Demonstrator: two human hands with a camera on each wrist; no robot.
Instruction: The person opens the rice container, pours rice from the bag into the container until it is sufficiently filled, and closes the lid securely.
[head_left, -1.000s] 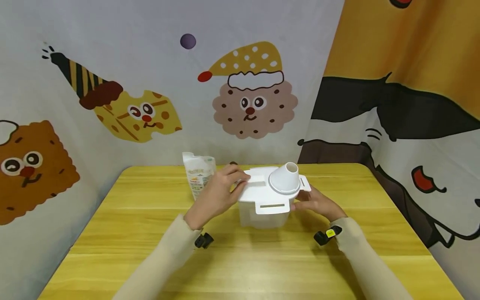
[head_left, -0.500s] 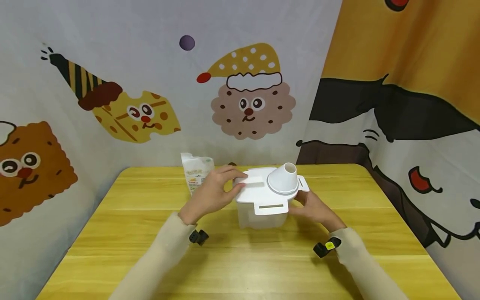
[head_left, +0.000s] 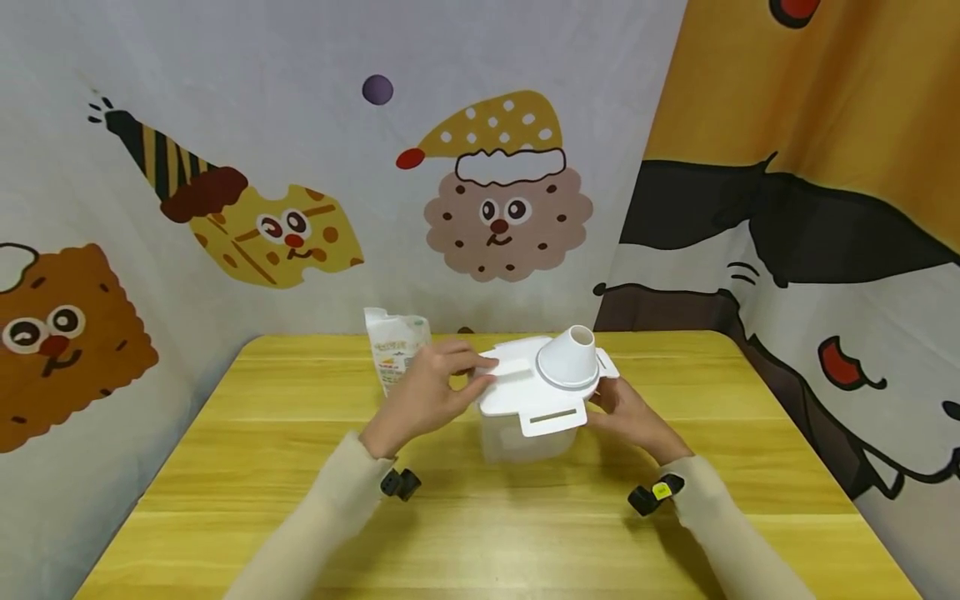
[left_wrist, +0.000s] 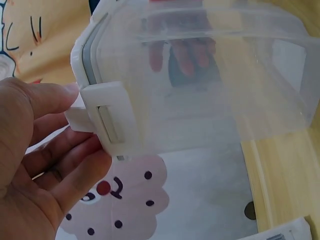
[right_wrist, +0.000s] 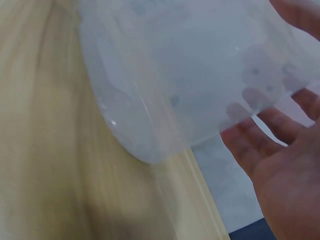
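Note:
A clear plastic storage container (head_left: 521, 442) stands on the table under a white lid (head_left: 506, 400). Rising from the lid's right half is a white cone-shaped spout (head_left: 564, 362); side clips (head_left: 553, 427) stick out from its edges. At the lid's left end, my left hand (head_left: 431, 383) pinches a small white tab (left_wrist: 80, 120) between thumb and fingers, beside a clip (left_wrist: 125, 115) in the left wrist view. My right hand (head_left: 630, 421) holds the container's right side, thumb toward the front; its fingertips show faintly through the wall in the right wrist view.
Behind my left hand stands a white printed bag (head_left: 393, 343), partly covered by that hand. The wooden table (head_left: 487, 533) ends at a curtain (head_left: 322, 308) with cartoon prints at the back and sides.
The container has turned slightly, so its front clip now slants upward to the right. Both hands keep their places on it, with only small shifts of the left hand.

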